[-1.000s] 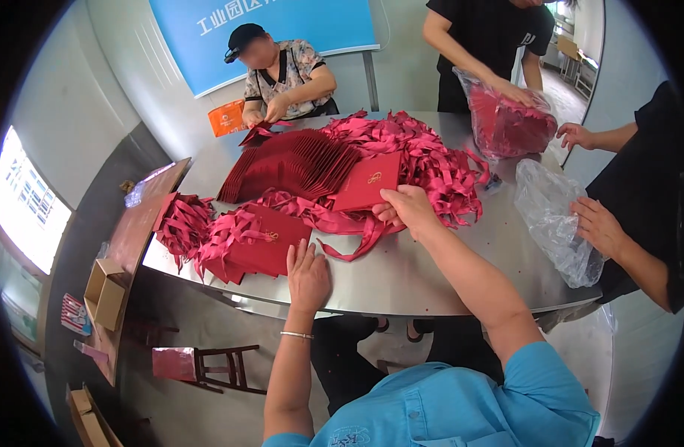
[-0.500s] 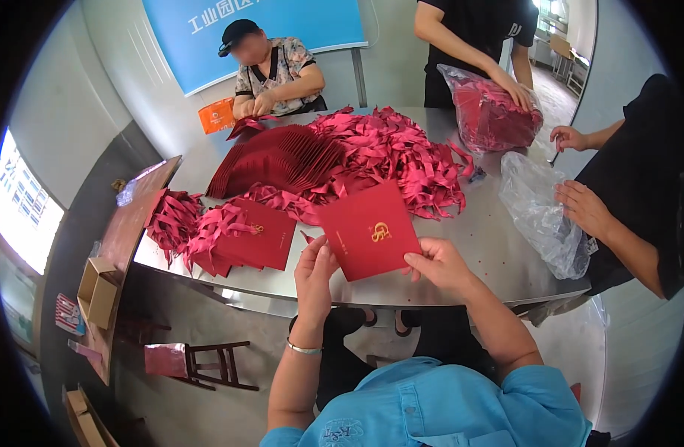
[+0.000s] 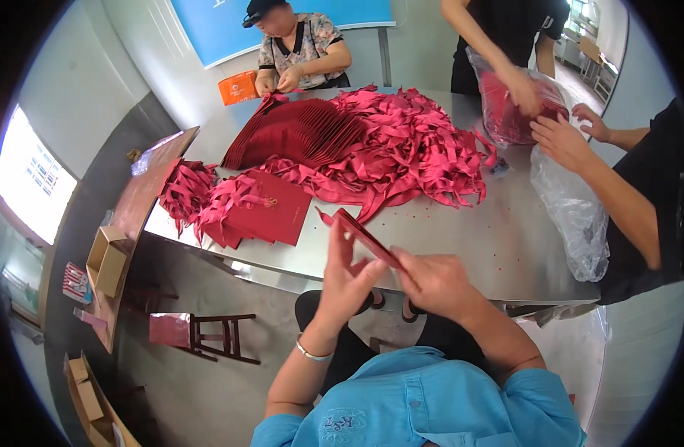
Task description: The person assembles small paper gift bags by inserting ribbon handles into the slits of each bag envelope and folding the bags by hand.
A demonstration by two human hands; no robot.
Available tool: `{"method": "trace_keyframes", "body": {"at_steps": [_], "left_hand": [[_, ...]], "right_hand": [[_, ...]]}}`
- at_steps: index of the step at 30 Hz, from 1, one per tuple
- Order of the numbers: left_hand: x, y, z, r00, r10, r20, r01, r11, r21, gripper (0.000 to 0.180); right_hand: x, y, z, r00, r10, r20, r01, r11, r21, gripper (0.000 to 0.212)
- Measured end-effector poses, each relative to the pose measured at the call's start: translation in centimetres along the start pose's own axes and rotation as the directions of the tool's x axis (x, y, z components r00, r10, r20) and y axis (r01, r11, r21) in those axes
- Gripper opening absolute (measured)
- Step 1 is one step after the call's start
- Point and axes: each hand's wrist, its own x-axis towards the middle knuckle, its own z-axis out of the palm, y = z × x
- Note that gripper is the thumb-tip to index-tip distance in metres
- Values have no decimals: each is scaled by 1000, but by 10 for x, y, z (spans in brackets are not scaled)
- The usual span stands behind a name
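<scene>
A flat red gift bag (image 3: 370, 240) with a ribbon end at its far left corner is tilted nearly edge-on above the table's near edge. My right hand (image 3: 437, 284) pinches its near right end between thumb and fingers. Beside its left end, my left hand (image 3: 349, 279) has thumb and fingers spread apart; the fingertips reach the bag's edge, and whether they touch it is hard to see. Just left lie several flat red bags (image 3: 271, 216) with gold print, pink ribbons over them. Farther off stands a dense row of dark red bags (image 3: 293, 134) beside a heap of pink ribbons (image 3: 420, 145).
All this is on a metal table (image 3: 424, 238). One person (image 3: 301, 48) handles something red at the far side. At right, two co-workers' hands are at a clear plastic bag (image 3: 498, 112) of red items; another plastic sheet (image 3: 569, 216) hangs nearby. A stool (image 3: 208, 335) stands at lower left.
The gift bag has turned from face-up to nearly edge-on. My left hand's thumb has come away from its face. At right, a co-worker's hands have moved onto the filled plastic bag.
</scene>
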Motion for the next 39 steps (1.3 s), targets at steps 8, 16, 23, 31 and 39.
{"method": "trace_keyframes", "body": {"at_steps": [8, 16, 23, 31, 39], "left_hand": [[-12, 5, -10, 981, -189, 45, 188, 865, -465, 44], [-26, 17, -45, 867, -404, 292, 490, 799, -349, 39], [-20, 4, -63, 670, -501, 548, 694, 685, -223, 41], [-37, -2, -47, 655, -555, 513, 738, 616, -276, 44], [-43, -29, -59, 660, -576, 482, 732, 636, -243, 36]], "right_hand": [[-2, -26, 23, 991, -116, 60, 110, 989, 97, 57], [30, 4, -4, 1000, -1, 25, -1, 996, 88, 65], [-5, 6, 33, 959, 66, 275, -196, 857, 477, 62], [-36, -6, 27, 961, 165, 221, -262, 796, 546, 61], [-37, -1, 19, 984, 160, 75, -172, 754, 634, 45]]}}
